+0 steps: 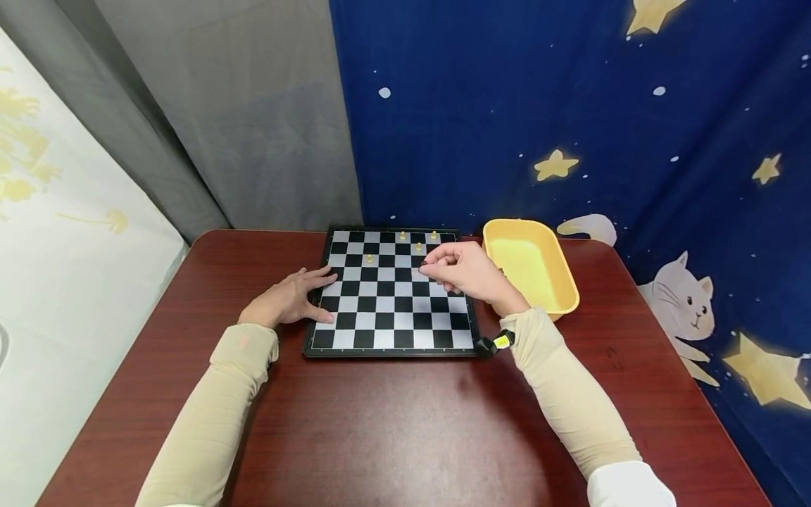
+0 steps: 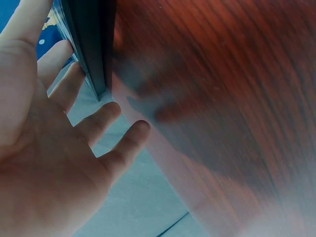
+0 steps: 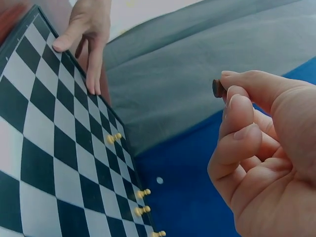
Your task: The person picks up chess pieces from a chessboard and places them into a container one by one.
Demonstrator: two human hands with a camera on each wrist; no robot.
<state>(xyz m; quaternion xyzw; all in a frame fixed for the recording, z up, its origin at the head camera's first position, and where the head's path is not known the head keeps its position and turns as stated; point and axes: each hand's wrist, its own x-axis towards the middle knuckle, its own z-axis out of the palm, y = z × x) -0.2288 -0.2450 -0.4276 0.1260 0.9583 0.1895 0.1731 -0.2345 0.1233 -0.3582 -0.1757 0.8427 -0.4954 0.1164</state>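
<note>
A black-and-white chessboard (image 1: 394, 320) lies on the table with several small yellow chess pawns (image 3: 142, 211) standing near its far side. Over the board's right half, my right hand (image 1: 467, 271) pinches a small chess piece (image 3: 217, 88) between thumb and forefinger. Only its dark round base shows in the right wrist view; the fingertips hide the rest. My left hand (image 1: 288, 299) rests at the board's left edge, fingers spread, thumb and fingertips over the border squares. In the left wrist view, the left fingers (image 2: 126, 148) are extended and hold nothing.
A yellow plastic tub (image 1: 538, 264) stands just right of the board, beside my right wrist. The reddish-brown wooden table (image 1: 405, 422) extends toward me. Behind its far edge hang a grey curtain (image 1: 253, 127) and a blue curtain with stars (image 1: 469, 141).
</note>
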